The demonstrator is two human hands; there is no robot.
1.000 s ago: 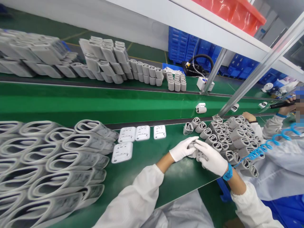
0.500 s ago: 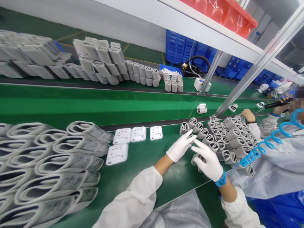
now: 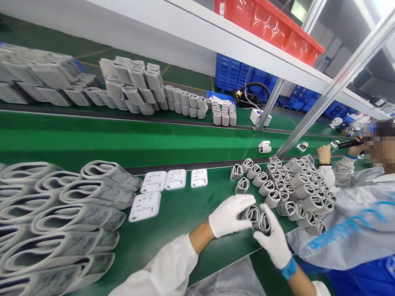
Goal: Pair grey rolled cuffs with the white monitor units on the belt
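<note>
My left hand (image 3: 231, 216), in a white glove, curves its thumb and fingers around a rolled grey cuff (image 3: 252, 213) standing on the green bench. My right hand (image 3: 274, 240), also gloved and with a blue band at the wrist, has thumb and fingers around a second rolled cuff (image 3: 263, 222), which stands against the first. One separate rolled cuff (image 3: 242, 186) stands just beyond my left fingertips. A dense group of similar rolled cuffs (image 3: 282, 185) spreads to the right. Four-cornered white plastic units (image 3: 145, 205) lie to the left of my hands.
Large folded grey cuffs (image 3: 89, 218) are stacked at the left. Behind the bench runs a green conveyor belt (image 3: 185, 144), carrying a white unit with a cuff (image 3: 264, 147). A metal post (image 3: 308, 115) rises at its edge. A co-worker's sleeve (image 3: 352, 205) borders the right side.
Both hands have moved toward the bench's near edge and now surround two rolled cuffs. The rolled cuff previously by my left fingertips now stands free. The view has shifted slightly.
</note>
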